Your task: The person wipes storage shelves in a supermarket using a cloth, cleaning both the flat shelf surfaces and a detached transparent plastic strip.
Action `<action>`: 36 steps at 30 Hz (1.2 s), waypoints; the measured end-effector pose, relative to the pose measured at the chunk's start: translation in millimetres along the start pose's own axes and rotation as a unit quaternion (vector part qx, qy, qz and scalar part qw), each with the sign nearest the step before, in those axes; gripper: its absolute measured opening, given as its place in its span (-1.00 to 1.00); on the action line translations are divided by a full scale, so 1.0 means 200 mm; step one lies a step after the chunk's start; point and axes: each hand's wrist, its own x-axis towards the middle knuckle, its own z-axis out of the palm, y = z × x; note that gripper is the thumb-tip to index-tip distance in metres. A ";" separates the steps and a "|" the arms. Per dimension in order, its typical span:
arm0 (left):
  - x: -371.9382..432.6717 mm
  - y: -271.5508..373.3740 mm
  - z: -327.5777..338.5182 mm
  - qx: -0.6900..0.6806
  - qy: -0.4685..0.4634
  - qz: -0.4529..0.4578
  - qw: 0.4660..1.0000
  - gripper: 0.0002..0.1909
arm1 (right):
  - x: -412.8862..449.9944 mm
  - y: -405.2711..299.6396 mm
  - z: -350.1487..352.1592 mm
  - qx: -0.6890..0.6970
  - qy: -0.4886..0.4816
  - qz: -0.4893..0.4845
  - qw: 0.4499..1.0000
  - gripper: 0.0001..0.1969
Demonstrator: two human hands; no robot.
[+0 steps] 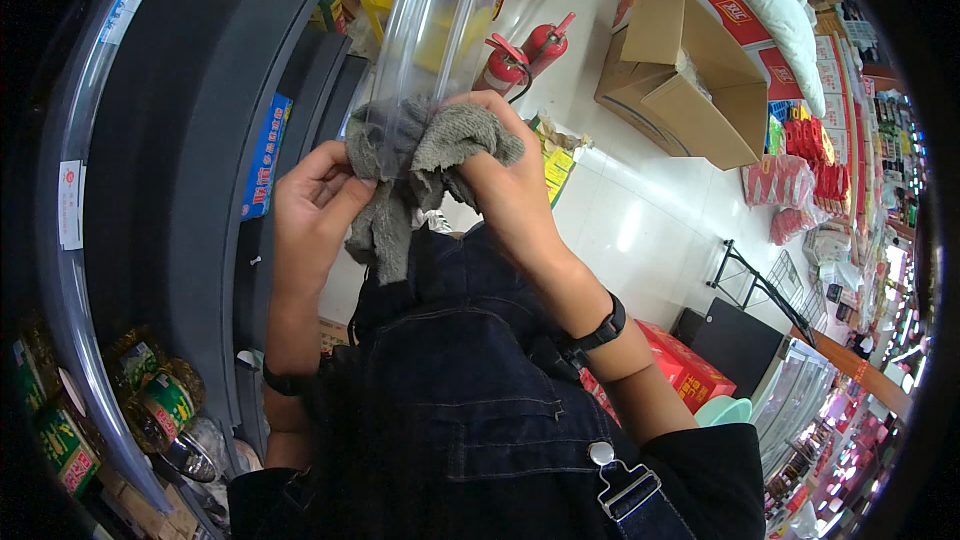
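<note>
A ragged grey cloth [384, 229] is wrapped around the near end of a long, clear plastic strip [431, 22]. My left hand [319, 199] pinches the cloth at its left side between thumb and fingers. On the other side, my right hand [510, 165] grips a bunched fold of it, with the fingers partly hidden by the fabric. The strip extends away from me, up past the frame's top edge. Its near end shows through between the folds, in front of my denim overalls [465, 360].
Dark metal shelving [202, 127] runs along the left, holding a blue box [266, 157] and bottles [161, 397]. Two red fire extinguishers [525, 52] stand ahead on the tiled floor [622, 210]. An open cardboard box [675, 82] is farther right. Behind my right arm sits a red carton [686, 367].
</note>
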 end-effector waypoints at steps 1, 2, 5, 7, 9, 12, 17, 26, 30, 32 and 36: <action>0.00 0.01 -0.01 -0.001 0.001 0.000 1.000 -0.76 | -0.01 -0.01 0.00 0.006 -0.008 0.034 0.999 -0.65; 0.01 0.03 -0.02 -0.022 0.006 -0.026 0.999 -0.75 | 0.00 0.00 -0.01 0.006 -0.008 0.035 0.999 -0.65; 0.02 0.04 -0.10 -0.046 0.019 -0.040 0.998 -0.70 | 0.02 0.03 -0.05 0.023 -0.042 -0.019 0.999 -0.60; 0.04 0.07 -0.12 -0.169 0.045 -0.062 0.983 -0.67 | 0.01 0.02 -0.07 0.091 -0.041 0.010 0.995 -0.55; 0.03 0.10 -0.08 -0.160 0.071 -0.060 0.983 -0.66 | 0.00 0.02 -0.06 0.108 -0.039 0.021 0.993 -0.50; 0.04 0.10 0.01 -0.013 0.031 -0.030 0.999 -0.64 | 0.00 0.02 -0.05 0.099 -0.025 0.046 0.994 -0.47; 0.12 0.05 0.12 0.090 0.008 0.036 0.995 -0.88 | -0.02 0.01 -0.06 0.062 -0.016 0.009 0.998 -0.44; 0.14 0.10 0.13 0.032 0.031 0.034 0.998 -0.82 | -0.03 -0.06 -0.08 -0.031 -0.042 0.024 0.998 -0.50; 0.09 0.03 0.08 0.114 -0.007 0.099 0.989 -0.83 | 0.14 -0.09 -0.13 0.060 0.006 0.004 0.998 -0.52; 0.08 0.01 0.12 0.098 0.001 0.090 0.991 -0.82 | 0.22 -0.15 -0.11 0.092 0.050 -0.012 0.994 -0.54; 0.08 0.00 0.14 0.084 0.034 0.075 0.993 -0.81 | 0.29 -0.12 -0.13 0.067 0.036 -0.020 0.997 -0.49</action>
